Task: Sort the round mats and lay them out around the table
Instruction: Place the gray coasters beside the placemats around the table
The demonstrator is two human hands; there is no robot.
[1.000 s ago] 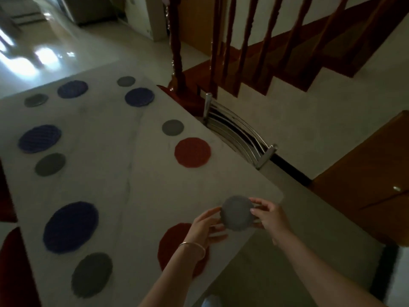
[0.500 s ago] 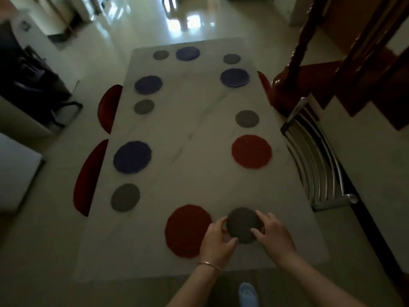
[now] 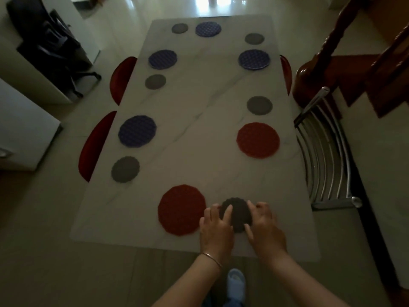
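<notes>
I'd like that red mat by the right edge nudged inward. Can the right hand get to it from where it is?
Probably yes. The right hand is busy on the small grey mat, but only bare table lies between it and the red mat. It would need to let go first.

No legible text, label, brand, number or sign in view. Mat surfaces: woven pattern only, no lettering. Table top (image 3: 199,120): marble veining, no markings. Dim lighting; fine print, if any, not resolvable.
</notes>
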